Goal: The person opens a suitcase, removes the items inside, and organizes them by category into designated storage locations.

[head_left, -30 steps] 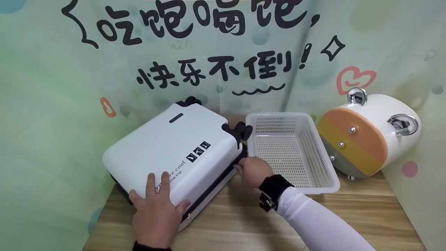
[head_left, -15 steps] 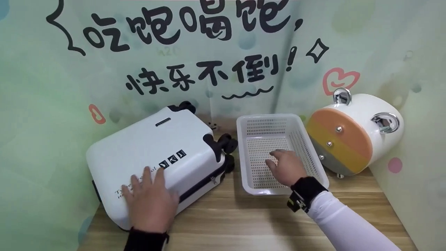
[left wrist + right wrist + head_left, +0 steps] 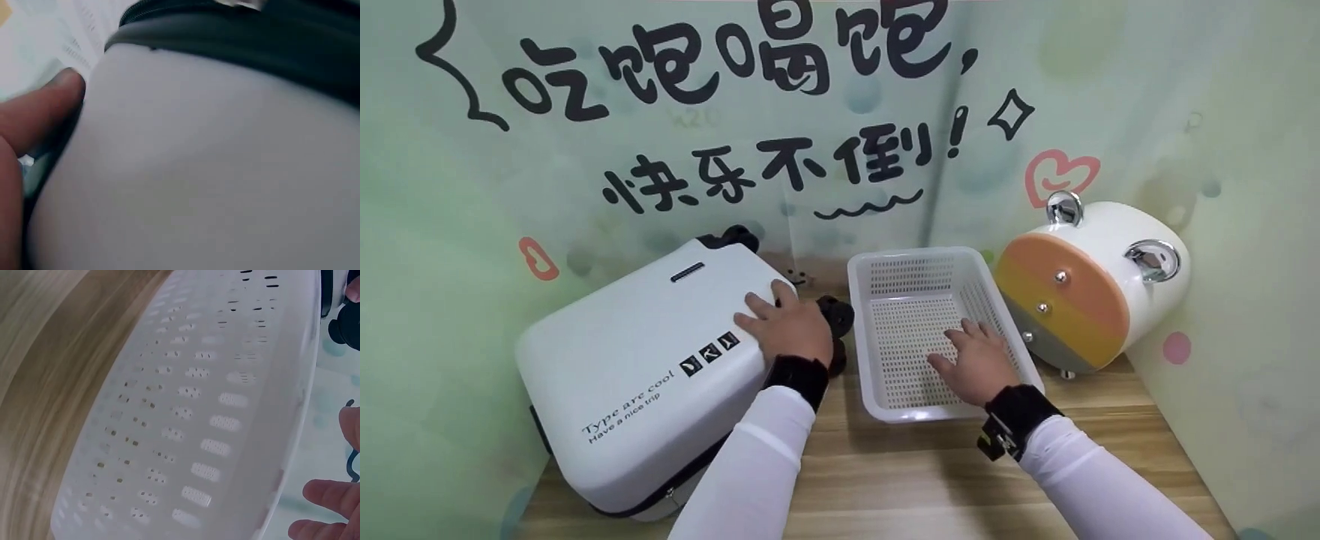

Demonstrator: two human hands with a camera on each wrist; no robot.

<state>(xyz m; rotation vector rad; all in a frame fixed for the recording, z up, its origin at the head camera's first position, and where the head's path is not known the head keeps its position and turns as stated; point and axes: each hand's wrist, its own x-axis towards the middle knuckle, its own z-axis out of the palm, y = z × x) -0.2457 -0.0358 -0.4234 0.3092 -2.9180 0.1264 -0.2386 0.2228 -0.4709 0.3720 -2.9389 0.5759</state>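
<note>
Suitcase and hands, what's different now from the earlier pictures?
The left hand has moved across the suitcase from the printed words to the end by the wheels. The right hand has left the suitcase's side and is over the basket. The suitcase looks slightly turned, its wheeled end nearer the person. The basket and striped-front drum seem unmoved, allowing for the camera's shift.

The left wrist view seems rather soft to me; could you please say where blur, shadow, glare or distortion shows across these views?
Left wrist: the suitcase is blurred, its shell dull grey. Head: mostly sharp, with a soft shadow on the table beside the right arm and glare on the front rim of the basket. Right wrist: the basket's rim bows, perhaps from lens distortion.
</note>
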